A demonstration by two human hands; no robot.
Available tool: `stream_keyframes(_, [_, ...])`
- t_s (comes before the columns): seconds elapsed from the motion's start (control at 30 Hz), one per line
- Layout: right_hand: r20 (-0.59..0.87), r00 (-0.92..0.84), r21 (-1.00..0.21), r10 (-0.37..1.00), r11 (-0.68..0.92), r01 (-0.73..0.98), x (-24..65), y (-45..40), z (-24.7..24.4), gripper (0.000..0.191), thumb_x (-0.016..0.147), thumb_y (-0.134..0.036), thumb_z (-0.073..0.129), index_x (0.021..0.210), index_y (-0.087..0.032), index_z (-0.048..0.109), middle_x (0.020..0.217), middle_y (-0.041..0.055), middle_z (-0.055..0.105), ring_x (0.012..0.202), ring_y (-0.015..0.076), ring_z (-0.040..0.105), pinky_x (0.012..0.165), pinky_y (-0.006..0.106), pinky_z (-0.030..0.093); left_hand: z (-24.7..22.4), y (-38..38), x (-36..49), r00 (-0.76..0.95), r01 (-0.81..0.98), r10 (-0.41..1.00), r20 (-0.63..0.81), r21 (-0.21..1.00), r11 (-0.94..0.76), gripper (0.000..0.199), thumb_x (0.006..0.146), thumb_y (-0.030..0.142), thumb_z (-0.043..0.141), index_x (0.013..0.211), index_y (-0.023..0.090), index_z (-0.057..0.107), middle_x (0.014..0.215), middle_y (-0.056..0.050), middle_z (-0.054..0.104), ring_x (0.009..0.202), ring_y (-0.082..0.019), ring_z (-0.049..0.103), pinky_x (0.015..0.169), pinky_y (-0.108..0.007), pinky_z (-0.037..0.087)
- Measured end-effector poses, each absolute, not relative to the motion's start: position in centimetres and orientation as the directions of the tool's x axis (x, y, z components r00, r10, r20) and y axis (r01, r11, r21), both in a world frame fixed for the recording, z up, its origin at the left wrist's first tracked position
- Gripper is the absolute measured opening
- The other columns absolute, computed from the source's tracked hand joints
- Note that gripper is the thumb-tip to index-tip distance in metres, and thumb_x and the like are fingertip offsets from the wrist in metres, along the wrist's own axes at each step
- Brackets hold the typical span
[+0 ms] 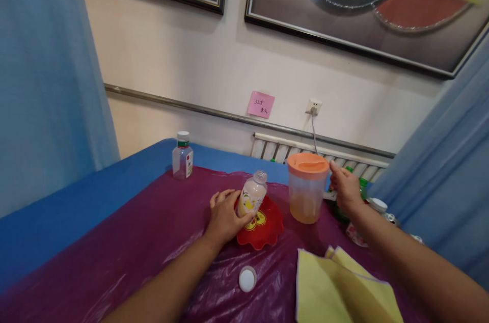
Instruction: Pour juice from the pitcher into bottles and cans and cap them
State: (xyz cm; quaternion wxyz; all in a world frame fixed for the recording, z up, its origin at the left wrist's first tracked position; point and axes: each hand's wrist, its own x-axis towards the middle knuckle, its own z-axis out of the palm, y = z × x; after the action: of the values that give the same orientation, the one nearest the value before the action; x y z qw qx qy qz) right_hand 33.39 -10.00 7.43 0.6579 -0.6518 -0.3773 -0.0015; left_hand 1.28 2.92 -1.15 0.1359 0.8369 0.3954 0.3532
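Observation:
My left hand point(225, 216) is closed around a clear bottle point(252, 195) with a lemon print. The bottle's mouth is uncapped, and it tilts slightly over a red scalloped plate point(267, 229). At the right, my right hand point(345, 185) is wrapped round the handle side of a translucent plastic pitcher point(305, 198); the fingers hide the handle. This pitcher has an orange lid point(307, 165) and some yellowish liquid at its bottom. It is upright; whether it touches the table I cannot tell. A white bottle cap point(247, 279) lies in front of the plate.
Another clear bottle point(183, 157) with a white cap stands at the back left. Yellow cloths point(340, 290) lie at the front right. Several bottles, one a capped jar-like one point(377, 205), stand behind my right forearm. A purple plastic sheet point(153, 241) covers the blue table.

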Motion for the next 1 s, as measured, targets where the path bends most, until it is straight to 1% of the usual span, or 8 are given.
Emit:
stream_keyframes(0.13, [0.535,0.648,-0.816,0.542,0.131,0.564,33.2,-9.9,11.8,0.059,0.076,-0.074,0.065,0.056,-0.025,0.041,0.048,-0.0072,0.035,0.044,0.0089,0.03,0.042,0.025,0.027,-1.3,2.7,1.2,0.449,0.547,0.748,0.488,0.512,-0.662,0.066,0.065,0.051,0.082,0.121,0.019,0.069,0.123,-0.016,0.069,0.123,-0.037,0.057,0.114,-0.057,0.029])
stream_keyframes(0.23, [0.576,0.576,-0.754,0.579,0.105,0.649,32.6,-9.6,14.4,0.058,0.074,-0.07,0.069,0.054,-0.023,0.042,0.048,-0.0073,0.033,0.046,0.0086,0.03,0.044,0.024,0.025,-1.4,2.6,1.2,0.46,0.522,0.742,0.487,0.528,-0.67,0.065,0.064,0.052,0.082,0.12,0.021,0.069,0.121,-0.014,0.07,0.122,-0.037,0.058,0.113,-0.057,0.029])
stream_keyframes(0.37, [0.614,0.475,-0.664,0.631,0.086,0.743,31.8,-9.2,16.7,0.056,0.071,-0.063,0.074,0.052,-0.022,0.041,0.051,-0.0074,0.029,0.05,0.0081,0.028,0.046,0.024,0.021,-1.4,2.4,1.3,0.481,0.495,0.732,0.482,0.54,-0.681,0.065,0.063,0.05,0.084,0.121,0.024,0.069,0.122,-0.013,0.069,0.121,-0.035,0.058,0.113,-0.055,0.03])
stream_keyframes(0.5, [0.633,0.322,-0.515,0.703,0.072,0.854,31.2,-8.6,18.0,0.053,0.076,-0.062,0.068,0.054,-0.022,0.042,0.054,-0.0066,0.028,0.053,0.0085,0.026,0.048,0.025,0.02,-1.4,2.3,1.2,0.495,0.491,0.729,0.472,0.541,-0.683,0.065,0.064,0.05,0.083,0.122,0.024,0.069,0.124,-0.014,0.069,0.122,-0.035,0.058,0.113,-0.054,0.03])
stream_keyframes(0.57, [0.632,0.276,-0.462,0.724,0.066,0.884,30.9,-8.2,18.6,0.053,0.078,-0.062,0.065,0.054,-0.022,0.039,0.055,-0.0064,0.028,0.053,0.0084,0.025,0.048,0.025,0.02,-1.4,2.3,1.2,0.497,0.496,0.732,0.465,0.541,-0.68,0.066,0.064,0.049,0.083,0.122,0.023,0.069,0.125,-0.014,0.068,0.122,-0.035,0.058,0.113,-0.054,0.031])
stream_keyframes(0.67, [0.642,0.242,-0.406,0.728,0.054,0.912,30.2,-7.9,19.3,0.054,0.079,-0.063,0.063,0.053,-0.023,0.035,0.054,-0.0066,0.026,0.053,0.0085,0.025,0.049,0.026,0.019,-1.5,2.3,1.1,0.509,0.496,0.73,0.457,0.537,-0.682,0.066,0.063,0.047,0.084,0.123,0.022,0.069,0.127,-0.014,0.068,0.124,-0.037,0.057,0.113,-0.054,0.031])
stream_keyframes(1.0, [0.635,0.143,-0.262,0.759,0.037,0.964,28.3,-7.4,20.9,0.05,0.079,-0.061,0.058,0.055,-0.024,0.034,0.051,-0.0062,0.027,0.052,0.0094,0.027,0.049,0.027,0.022,-1.2,2.0,1.0,0.522,0.468,0.716,0.463,0.546,-0.695,0.064,0.064,0.047,0.084,0.12,0.022,0.07,0.124,-0.013,0.071,0.122,-0.038,0.057,0.11,-0.055,0.034])
